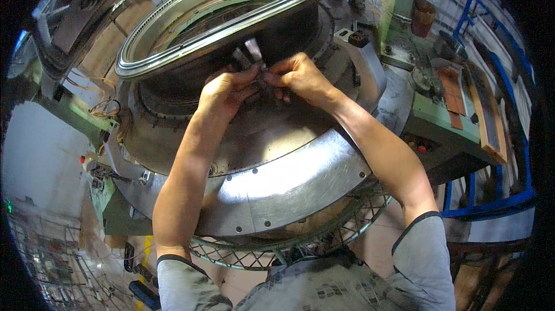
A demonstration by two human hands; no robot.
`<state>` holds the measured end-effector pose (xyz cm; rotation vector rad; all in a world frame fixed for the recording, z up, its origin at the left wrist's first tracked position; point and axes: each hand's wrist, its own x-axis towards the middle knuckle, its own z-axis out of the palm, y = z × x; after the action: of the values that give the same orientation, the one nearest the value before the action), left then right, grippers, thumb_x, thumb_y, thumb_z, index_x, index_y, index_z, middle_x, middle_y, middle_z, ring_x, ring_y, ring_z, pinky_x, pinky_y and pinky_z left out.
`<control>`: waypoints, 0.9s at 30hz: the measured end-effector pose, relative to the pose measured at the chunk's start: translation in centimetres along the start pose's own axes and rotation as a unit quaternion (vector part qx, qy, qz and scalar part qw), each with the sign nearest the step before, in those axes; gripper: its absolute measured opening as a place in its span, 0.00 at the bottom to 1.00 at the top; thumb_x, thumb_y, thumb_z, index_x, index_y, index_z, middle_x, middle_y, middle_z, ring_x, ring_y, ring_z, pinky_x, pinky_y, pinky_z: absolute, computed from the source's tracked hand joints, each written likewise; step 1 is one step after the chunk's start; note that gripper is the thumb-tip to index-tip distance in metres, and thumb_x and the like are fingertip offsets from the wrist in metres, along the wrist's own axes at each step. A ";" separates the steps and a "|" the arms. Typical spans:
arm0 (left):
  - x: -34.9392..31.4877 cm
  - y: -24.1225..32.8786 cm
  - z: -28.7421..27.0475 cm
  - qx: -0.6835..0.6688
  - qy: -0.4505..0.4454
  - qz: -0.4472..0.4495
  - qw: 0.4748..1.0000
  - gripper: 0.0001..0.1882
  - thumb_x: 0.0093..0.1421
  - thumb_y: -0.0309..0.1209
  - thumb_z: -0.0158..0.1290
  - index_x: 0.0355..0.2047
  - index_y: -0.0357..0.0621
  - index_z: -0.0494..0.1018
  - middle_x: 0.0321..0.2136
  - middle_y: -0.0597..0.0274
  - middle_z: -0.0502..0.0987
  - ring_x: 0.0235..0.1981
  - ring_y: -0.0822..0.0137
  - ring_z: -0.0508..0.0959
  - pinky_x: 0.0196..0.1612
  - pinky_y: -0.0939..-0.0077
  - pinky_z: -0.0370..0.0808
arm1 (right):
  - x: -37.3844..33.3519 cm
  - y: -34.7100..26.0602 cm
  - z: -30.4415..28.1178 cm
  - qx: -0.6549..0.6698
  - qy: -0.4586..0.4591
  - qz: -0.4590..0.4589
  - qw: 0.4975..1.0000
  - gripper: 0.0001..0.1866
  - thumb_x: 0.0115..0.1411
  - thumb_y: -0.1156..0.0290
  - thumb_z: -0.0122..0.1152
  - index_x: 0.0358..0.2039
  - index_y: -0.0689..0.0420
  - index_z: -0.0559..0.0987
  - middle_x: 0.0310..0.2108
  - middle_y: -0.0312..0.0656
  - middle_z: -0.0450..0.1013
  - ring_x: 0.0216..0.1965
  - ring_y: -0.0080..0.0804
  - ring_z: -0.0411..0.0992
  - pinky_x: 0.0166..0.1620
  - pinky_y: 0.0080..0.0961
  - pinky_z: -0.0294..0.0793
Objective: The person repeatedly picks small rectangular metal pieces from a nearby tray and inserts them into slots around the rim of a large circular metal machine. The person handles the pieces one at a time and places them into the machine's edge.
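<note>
My left hand (222, 94) and my right hand (302, 81) meet in front of the big ring-shaped machine part. Both have their fingers closed in a pinch around small shiny strip-like pieces (252, 49). The pieces stick up between the fingers and are blurred, so their exact kind does not show. Fingertips hide their lower ends. Just beyond the hands rises the dark side wall of a large round metal ring (277, 40), with a bright toothed rim. Beneath the hands lies the machine's wide circular bed (277, 137).
A polished curved metal guard (289, 181) edges the bed nearest me, above a mesh basket-like frame (243, 253). At the right, a green ledge (445, 117) carries reddish-brown strips (452, 88). A rusty can (424, 17) stands near a green post (399, 4). Blue racking (491, 210) is farther right.
</note>
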<state>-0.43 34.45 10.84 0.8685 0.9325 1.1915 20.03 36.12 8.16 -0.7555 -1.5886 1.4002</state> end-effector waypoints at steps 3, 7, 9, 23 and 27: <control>-0.3 -0.4 1.1 -0.053 -0.009 0.037 0.998 0.11 0.60 0.20 0.56 0.44 0.31 0.78 0.44 0.48 0.81 0.44 0.54 0.82 0.52 0.57 0.80 | 0.4 0.7 -1.0 -0.086 0.121 -0.039 0.988 0.08 0.63 0.73 0.63 0.31 0.62 0.85 0.21 0.35 0.77 0.19 0.17 0.69 0.20 0.19 0.66; -1.5 0.2 2.1 0.150 -0.046 0.187 0.970 0.10 0.57 0.18 0.61 0.40 0.33 0.80 0.36 0.52 0.83 0.39 0.54 0.84 0.46 0.61 0.83 | 0.9 1.7 -1.6 -0.260 0.174 -0.122 0.942 0.07 0.57 0.76 0.62 0.32 0.64 0.86 0.24 0.38 0.81 0.25 0.21 0.73 0.30 0.25 0.73; -1.6 0.1 2.7 0.360 -0.039 0.382 0.850 0.12 0.51 0.16 0.65 0.37 0.34 0.82 0.30 0.53 0.84 0.32 0.56 0.85 0.39 0.68 0.82 | 1.0 2.0 -1.8 -0.265 0.187 -0.135 0.936 0.08 0.55 0.76 0.61 0.33 0.64 0.86 0.25 0.40 0.82 0.27 0.22 0.75 0.34 0.26 0.75; -0.7 -2.5 2.2 0.648 0.061 0.514 0.559 0.17 0.43 0.12 0.54 0.34 0.37 0.80 0.51 0.45 0.78 0.40 0.46 0.84 0.42 0.60 0.84 | 1.1 2.4 -1.5 -0.289 0.183 -0.153 0.927 0.08 0.54 0.76 0.64 0.34 0.62 0.86 0.30 0.48 0.83 0.30 0.23 0.78 0.38 0.27 0.77; -0.8 -2.6 2.2 0.647 0.054 0.519 0.556 0.15 0.42 0.12 0.55 0.32 0.36 0.80 0.59 0.43 0.73 0.41 0.45 0.84 0.43 0.60 0.84 | 0.9 2.2 -1.5 -0.305 0.185 -0.140 0.924 0.08 0.54 0.76 0.64 0.34 0.62 0.86 0.29 0.48 0.83 0.30 0.24 0.79 0.37 0.28 0.77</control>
<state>2.48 33.13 9.35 2.8998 1.4383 1.3565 20.75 38.02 6.16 -1.0296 -1.7453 0.5034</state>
